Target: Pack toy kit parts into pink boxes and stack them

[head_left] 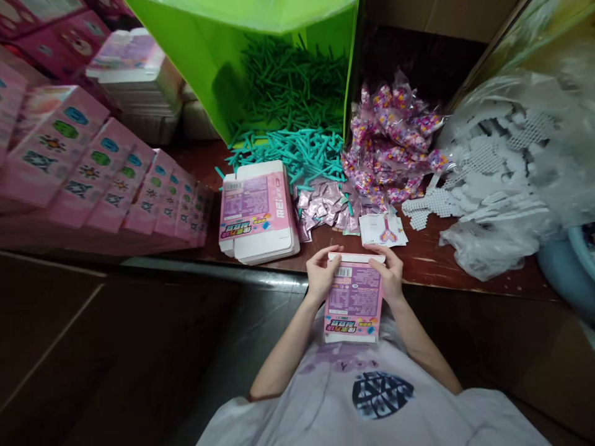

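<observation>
A pink printed carton (353,302) is held between both my hands just in front of my chest, at the near edge of the brown table (427,260). My left hand (320,274) grips its upper left corner with fingers curled over the white top flap. Closed on the upper right corner is my right hand (389,272), with its fingers on that same flap. A stack of flat pink cartons (258,212) lies on the table to the left of my hands.
A green bin (218,68) spills teal sticks (297,155) at the back. Small pink foil packets (328,207), bags of coloured beads (395,145) and white pegboards in clear plastic (502,173) lie to the right. Rows of finished pink boxes (93,173) stand at the left.
</observation>
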A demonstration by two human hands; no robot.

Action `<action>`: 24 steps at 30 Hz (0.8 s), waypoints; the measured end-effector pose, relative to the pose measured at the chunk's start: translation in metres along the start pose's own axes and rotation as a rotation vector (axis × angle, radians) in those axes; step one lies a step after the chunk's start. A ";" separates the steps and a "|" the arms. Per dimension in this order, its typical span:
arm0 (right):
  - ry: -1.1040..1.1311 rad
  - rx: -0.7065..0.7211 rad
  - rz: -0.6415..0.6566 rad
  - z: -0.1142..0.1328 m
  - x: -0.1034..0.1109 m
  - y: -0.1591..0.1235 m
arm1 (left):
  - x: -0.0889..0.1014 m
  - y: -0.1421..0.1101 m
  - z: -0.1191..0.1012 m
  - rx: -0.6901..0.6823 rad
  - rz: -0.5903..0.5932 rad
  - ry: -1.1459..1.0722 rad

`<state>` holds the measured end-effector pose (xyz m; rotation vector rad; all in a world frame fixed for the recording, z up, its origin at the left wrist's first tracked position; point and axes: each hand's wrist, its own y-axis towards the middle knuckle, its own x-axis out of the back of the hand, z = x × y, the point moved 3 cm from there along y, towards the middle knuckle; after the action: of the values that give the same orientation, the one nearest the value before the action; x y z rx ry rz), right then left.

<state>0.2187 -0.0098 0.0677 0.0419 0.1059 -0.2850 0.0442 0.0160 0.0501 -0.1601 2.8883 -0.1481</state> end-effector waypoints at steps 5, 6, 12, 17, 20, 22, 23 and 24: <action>-0.127 0.050 0.009 -0.004 -0.004 0.000 | 0.001 0.003 0.001 0.019 0.017 -0.025; -0.149 0.047 0.004 -0.005 -0.004 -0.001 | 0.000 0.002 0.002 0.010 0.020 -0.021; -0.182 0.033 0.005 -0.002 0.009 0.005 | -0.001 -0.029 -0.008 -0.025 -0.098 0.323; -0.769 0.197 -0.490 0.002 0.052 0.051 | -0.025 -0.061 -0.085 -0.275 0.116 0.466; -0.923 0.180 -0.447 -0.007 0.061 0.077 | -0.073 -0.069 -0.114 -0.600 0.721 0.795; -0.870 0.170 -0.437 -0.010 0.064 0.084 | -0.103 -0.075 -0.091 -0.645 1.060 1.126; -0.845 0.173 -0.449 -0.010 0.065 0.085 | -0.115 -0.081 -0.070 -0.620 1.199 1.258; -0.820 0.170 -0.463 -0.009 0.066 0.085 | -0.124 -0.089 -0.045 -0.589 1.346 1.346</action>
<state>0.3050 0.0533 0.0536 0.0665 -0.7331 -0.7519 0.1613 -0.0533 0.1332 2.5014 3.0720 1.2096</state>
